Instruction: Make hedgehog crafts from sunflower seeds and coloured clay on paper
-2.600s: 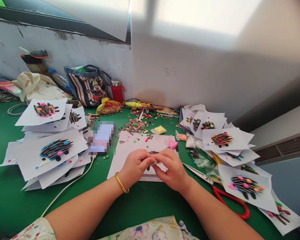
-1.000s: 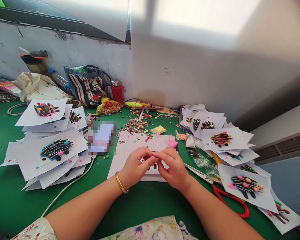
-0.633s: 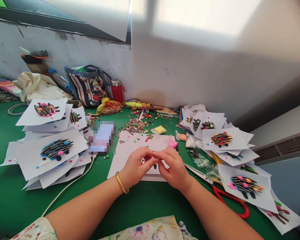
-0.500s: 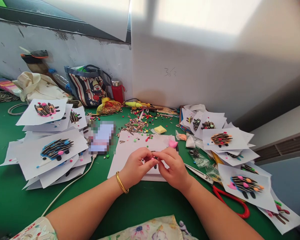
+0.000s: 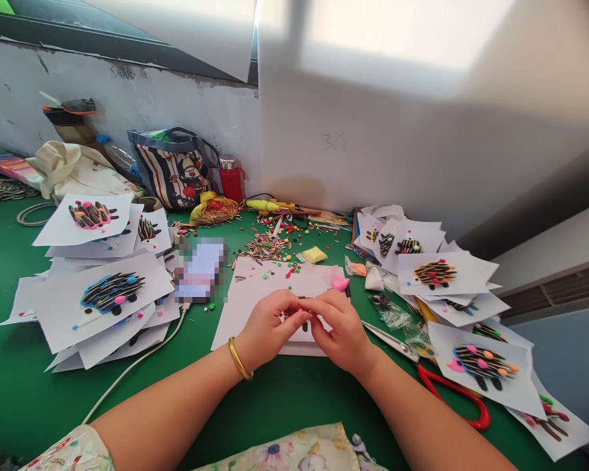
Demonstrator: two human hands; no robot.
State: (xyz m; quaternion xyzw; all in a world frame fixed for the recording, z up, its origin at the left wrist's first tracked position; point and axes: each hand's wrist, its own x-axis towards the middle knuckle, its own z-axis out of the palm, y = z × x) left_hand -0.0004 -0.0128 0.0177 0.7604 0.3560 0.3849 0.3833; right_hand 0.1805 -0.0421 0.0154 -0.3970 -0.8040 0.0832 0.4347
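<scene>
My left hand (image 5: 267, 327), with a gold bangle on the wrist, and my right hand (image 5: 341, 330) meet fingertip to fingertip over a white sheet of paper (image 5: 255, 294) on the green table (image 5: 24, 392). Both hands pinch a tiny piece between thumb and fingers; a speck of pink shows there, too small to name. A pink lump of clay (image 5: 339, 282) lies on the paper just beyond my right hand. Small coloured clay beads and dark seeds are scattered on the sheet.
Stacks of paper cards with seed hedgehog pictures lie at the left (image 5: 110, 294) and right (image 5: 481, 363). Red-handled scissors (image 5: 451, 392) lie by my right forearm. A phone (image 5: 199, 271), a white cable, a seed pile (image 5: 265, 247), a striped bag (image 5: 171, 170) and a red flask (image 5: 230, 178) stand behind.
My hands have lifted slightly from the sheet and keep working the tiny piece between the fingertips. Nothing else on the table has moved.
</scene>
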